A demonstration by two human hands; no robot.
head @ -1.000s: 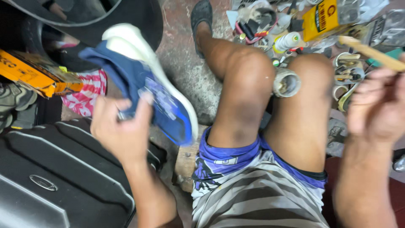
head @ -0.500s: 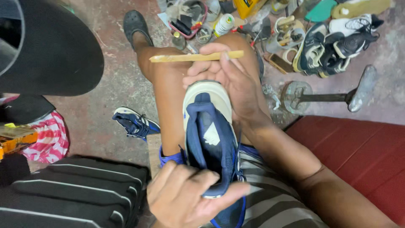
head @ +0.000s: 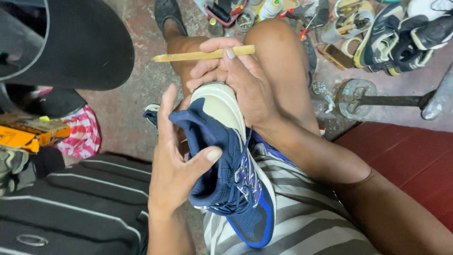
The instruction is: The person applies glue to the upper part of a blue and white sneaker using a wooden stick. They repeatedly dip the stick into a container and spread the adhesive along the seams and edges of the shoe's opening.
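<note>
right hand (head: pixel 245 89) hides blue shoe's (head: pixel 226 165) heel; stick (head: pixel 203 55) visible.

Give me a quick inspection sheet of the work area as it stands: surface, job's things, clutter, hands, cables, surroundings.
Surface: stained concrete floor; the work rests on the person's lap, over striped shorts.
Job's things: blue sneaker with pale sole, heel end up, laces loose; wooden stick.
Clutter: pile of shoes, bottles and small tools at the top edge; metal shoe last stand.
Hands: left hand grips the sneaker's collar, thumb inside; right hand presses on the heel and pinches the stick.
Cables: nothing seen.
Surroundings: black ribbed case lower left, striped pink bag, red bench on the right.
</note>
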